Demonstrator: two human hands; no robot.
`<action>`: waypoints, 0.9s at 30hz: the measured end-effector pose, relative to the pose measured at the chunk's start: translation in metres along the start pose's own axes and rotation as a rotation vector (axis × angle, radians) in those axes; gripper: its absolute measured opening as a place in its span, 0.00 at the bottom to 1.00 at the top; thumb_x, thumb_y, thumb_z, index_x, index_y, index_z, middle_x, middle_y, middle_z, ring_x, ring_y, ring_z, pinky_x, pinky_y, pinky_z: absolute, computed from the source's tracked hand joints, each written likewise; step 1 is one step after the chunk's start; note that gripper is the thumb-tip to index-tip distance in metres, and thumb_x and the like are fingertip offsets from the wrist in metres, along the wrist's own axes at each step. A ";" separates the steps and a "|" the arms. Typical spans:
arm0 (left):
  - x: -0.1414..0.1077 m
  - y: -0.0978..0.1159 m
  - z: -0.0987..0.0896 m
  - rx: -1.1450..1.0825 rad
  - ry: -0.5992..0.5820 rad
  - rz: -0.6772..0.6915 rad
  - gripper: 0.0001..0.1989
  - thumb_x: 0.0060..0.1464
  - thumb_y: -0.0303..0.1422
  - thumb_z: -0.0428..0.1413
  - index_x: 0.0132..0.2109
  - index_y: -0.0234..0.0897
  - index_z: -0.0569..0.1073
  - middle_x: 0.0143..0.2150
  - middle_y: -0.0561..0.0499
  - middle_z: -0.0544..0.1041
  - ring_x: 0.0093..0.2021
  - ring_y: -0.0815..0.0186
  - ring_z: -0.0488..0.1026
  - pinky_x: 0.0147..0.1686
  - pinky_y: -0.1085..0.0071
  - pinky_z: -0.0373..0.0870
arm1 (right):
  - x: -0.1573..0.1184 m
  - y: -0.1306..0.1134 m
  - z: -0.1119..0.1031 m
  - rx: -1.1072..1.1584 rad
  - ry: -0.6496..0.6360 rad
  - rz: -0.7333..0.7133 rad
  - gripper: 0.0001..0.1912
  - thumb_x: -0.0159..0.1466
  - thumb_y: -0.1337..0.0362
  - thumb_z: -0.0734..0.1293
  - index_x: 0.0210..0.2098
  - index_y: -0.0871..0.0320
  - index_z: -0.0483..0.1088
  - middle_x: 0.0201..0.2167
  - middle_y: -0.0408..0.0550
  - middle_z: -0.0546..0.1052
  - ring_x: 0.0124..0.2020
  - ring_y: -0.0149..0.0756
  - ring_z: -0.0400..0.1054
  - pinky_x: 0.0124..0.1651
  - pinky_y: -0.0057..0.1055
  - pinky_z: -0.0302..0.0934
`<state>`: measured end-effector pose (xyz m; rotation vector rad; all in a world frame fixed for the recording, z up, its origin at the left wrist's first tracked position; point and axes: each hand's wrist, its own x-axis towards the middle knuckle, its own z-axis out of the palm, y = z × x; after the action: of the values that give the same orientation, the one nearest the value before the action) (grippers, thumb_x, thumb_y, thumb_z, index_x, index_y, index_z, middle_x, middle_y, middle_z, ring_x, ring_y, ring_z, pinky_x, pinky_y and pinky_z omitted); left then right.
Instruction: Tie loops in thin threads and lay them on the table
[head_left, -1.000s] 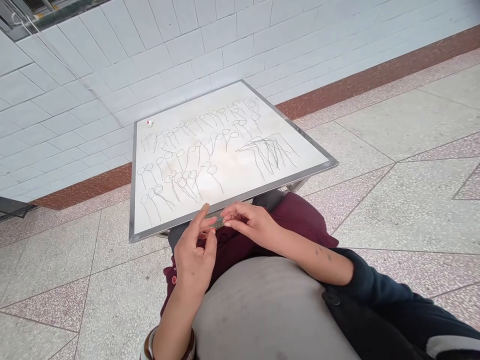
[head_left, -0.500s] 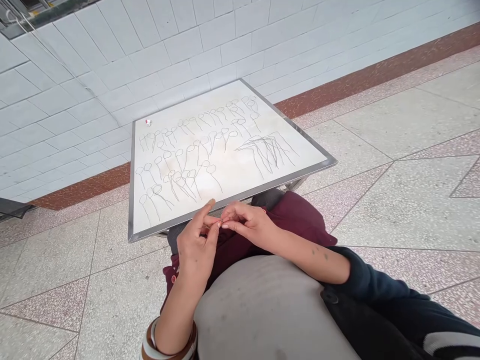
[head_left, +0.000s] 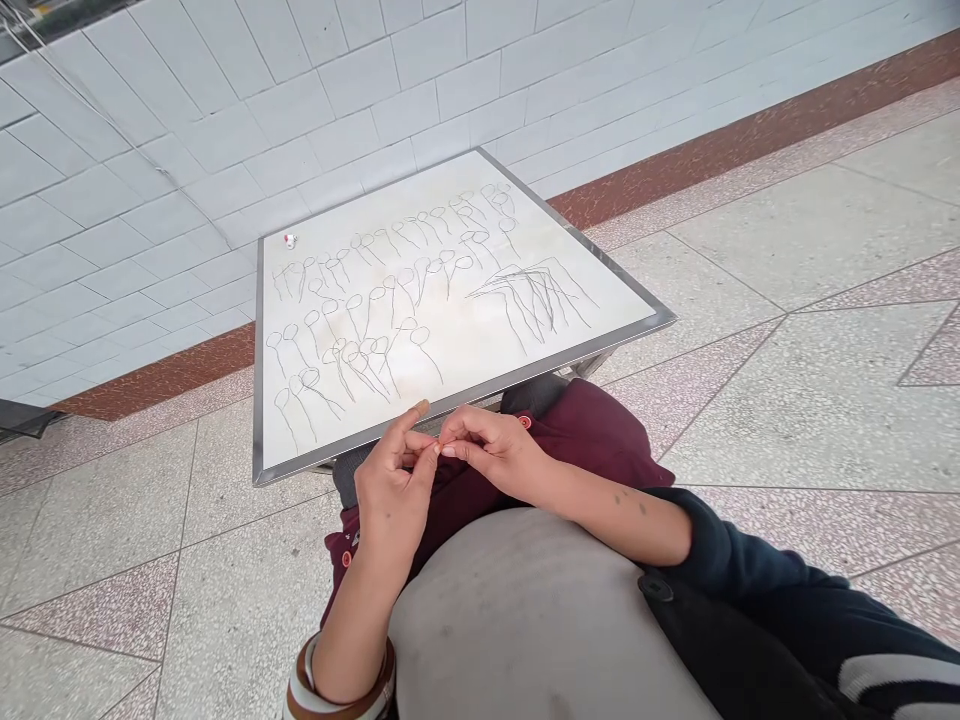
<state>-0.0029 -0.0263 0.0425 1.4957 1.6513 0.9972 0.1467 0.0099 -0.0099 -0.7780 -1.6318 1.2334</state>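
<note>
My left hand [head_left: 396, 487] and my right hand [head_left: 495, 450] meet fingertip to fingertip over my lap, just in front of the table's near edge. Each pinches thumb against forefinger, and what lies between the tips is too small to make out. On the white table [head_left: 465, 370] lie several thin dark wire pieces with a loop at one end, such as one looped wire [head_left: 426, 345] near the middle. Toward the right of the tabletop, several bent wires without loops lie in a crossed pile [head_left: 536, 295].
A small white and red object [head_left: 291, 241] sits at the table's far left corner. Behind the table stands a white tiled wall [head_left: 360, 90] with a brown base strip. Maroon cloth [head_left: 600, 430] covers my legs, which reach under the table.
Both hands keep the same pinch, with the fingertips still together. The view has shifted slightly; nothing on the table has visibly moved.
</note>
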 end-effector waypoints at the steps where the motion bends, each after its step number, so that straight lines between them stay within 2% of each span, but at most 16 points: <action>1: 0.000 -0.001 0.000 -0.004 -0.001 -0.001 0.20 0.55 0.32 0.56 0.55 0.44 0.72 0.32 0.56 0.78 0.30 0.70 0.73 0.37 0.72 0.71 | 0.000 0.002 0.000 0.022 -0.007 0.007 0.02 0.65 0.65 0.64 0.34 0.56 0.68 0.31 0.42 0.73 0.33 0.30 0.68 0.36 0.28 0.63; 6: 0.002 -0.006 -0.001 -0.040 0.001 -0.028 0.20 0.54 0.32 0.57 0.55 0.45 0.71 0.33 0.56 0.78 0.33 0.69 0.74 0.39 0.71 0.71 | 0.002 0.007 -0.002 0.101 -0.067 0.110 0.03 0.62 0.65 0.66 0.36 0.56 0.67 0.32 0.42 0.75 0.35 0.31 0.70 0.39 0.29 0.65; 11: 0.001 -0.006 -0.003 -0.060 0.021 -0.033 0.22 0.54 0.33 0.58 0.56 0.44 0.70 0.32 0.55 0.77 0.31 0.68 0.73 0.37 0.70 0.72 | 0.001 0.005 -0.002 0.033 -0.117 0.097 0.05 0.65 0.66 0.63 0.41 0.55 0.68 0.37 0.44 0.76 0.38 0.31 0.71 0.40 0.30 0.66; 17: 0.000 -0.006 -0.002 -0.087 0.028 -0.056 0.22 0.54 0.35 0.58 0.57 0.44 0.70 0.33 0.55 0.78 0.29 0.69 0.72 0.34 0.70 0.73 | 0.000 0.005 0.002 -0.001 -0.055 0.074 0.07 0.67 0.62 0.62 0.40 0.56 0.70 0.34 0.44 0.73 0.28 0.28 0.66 0.33 0.27 0.65; 22: 0.001 -0.005 -0.001 -0.077 0.045 -0.055 0.22 0.53 0.35 0.58 0.56 0.43 0.71 0.32 0.54 0.78 0.30 0.68 0.74 0.35 0.69 0.74 | 0.001 0.001 0.003 -0.013 -0.013 0.074 0.09 0.67 0.60 0.61 0.37 0.57 0.70 0.32 0.43 0.72 0.24 0.26 0.64 0.30 0.26 0.63; 24: 0.001 -0.005 -0.001 -0.076 0.044 -0.059 0.22 0.53 0.35 0.58 0.56 0.43 0.71 0.32 0.55 0.78 0.30 0.68 0.74 0.35 0.69 0.74 | 0.001 0.001 0.003 -0.013 -0.020 0.081 0.09 0.67 0.61 0.61 0.37 0.57 0.70 0.32 0.43 0.73 0.24 0.26 0.64 0.30 0.26 0.64; 27: 0.002 -0.004 -0.003 -0.075 0.037 -0.070 0.22 0.53 0.34 0.58 0.56 0.43 0.71 0.32 0.55 0.78 0.29 0.69 0.73 0.35 0.69 0.75 | 0.001 0.003 0.003 0.023 -0.064 0.093 0.06 0.66 0.63 0.62 0.39 0.56 0.70 0.34 0.43 0.74 0.30 0.28 0.68 0.34 0.27 0.67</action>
<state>-0.0078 -0.0247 0.0403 1.3688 1.6619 1.0430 0.1437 0.0109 -0.0129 -0.8154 -1.6460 1.3528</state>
